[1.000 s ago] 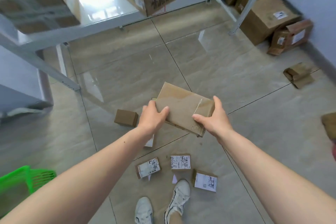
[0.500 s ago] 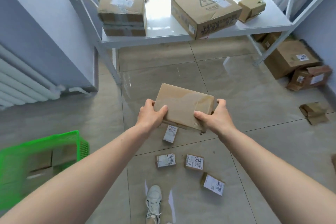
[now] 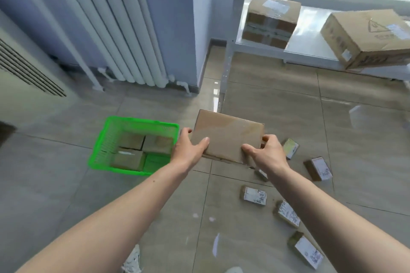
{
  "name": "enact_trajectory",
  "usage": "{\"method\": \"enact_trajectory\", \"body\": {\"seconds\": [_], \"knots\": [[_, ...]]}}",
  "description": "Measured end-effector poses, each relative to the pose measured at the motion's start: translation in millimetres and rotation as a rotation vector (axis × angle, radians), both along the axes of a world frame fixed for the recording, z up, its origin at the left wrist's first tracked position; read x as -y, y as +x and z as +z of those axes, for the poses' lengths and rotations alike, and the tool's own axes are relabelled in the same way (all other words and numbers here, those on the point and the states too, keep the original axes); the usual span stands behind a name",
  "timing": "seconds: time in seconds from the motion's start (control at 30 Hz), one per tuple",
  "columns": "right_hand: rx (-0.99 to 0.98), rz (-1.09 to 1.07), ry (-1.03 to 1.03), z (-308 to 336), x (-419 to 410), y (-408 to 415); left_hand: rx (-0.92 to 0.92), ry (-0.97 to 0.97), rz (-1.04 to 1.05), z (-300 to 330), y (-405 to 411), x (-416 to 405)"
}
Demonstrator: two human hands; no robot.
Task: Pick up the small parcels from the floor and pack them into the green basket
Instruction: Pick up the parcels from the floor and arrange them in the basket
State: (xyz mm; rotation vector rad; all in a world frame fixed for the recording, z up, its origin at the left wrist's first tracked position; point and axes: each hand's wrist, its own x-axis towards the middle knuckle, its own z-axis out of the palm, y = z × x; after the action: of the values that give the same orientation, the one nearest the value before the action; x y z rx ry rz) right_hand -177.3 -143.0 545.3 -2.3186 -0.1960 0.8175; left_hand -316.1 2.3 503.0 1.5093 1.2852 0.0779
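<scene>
Tiled floor (image 3: 288, 99) below; my left hand (image 3: 188, 150) and right hand (image 3: 269, 154) clamp a flat parcel (image 3: 226, 135) just right of the green basket (image 3: 104, 142), already part-filled, so it may jam or overhang.

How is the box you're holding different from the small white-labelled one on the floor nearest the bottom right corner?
The held box is clearly larger and flatter; the floor parcel is small and blocky. The held box shows plain brown card on top, while the floor parcel carries a white printed label. The held box is gripped at its ends by the left hand and right hand; the floor parcel lies untouched on the tiles. Both are brown cardboard.
</scene>
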Motion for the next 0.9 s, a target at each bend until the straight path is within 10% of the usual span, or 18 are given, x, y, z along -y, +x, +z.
{"method": "enact_trajectory", "body": {"seconds": [0.4, 0.9], "knots": [[-0.019, 0.089, -0.007, -75, -193, -172, -0.039, -0.024, -0.017, -67, -180, -192], [-0.131, 0.108, -0.033, -270, -288, -204, -0.206, 0.066, -0.133, -267, -201, -283]]}}
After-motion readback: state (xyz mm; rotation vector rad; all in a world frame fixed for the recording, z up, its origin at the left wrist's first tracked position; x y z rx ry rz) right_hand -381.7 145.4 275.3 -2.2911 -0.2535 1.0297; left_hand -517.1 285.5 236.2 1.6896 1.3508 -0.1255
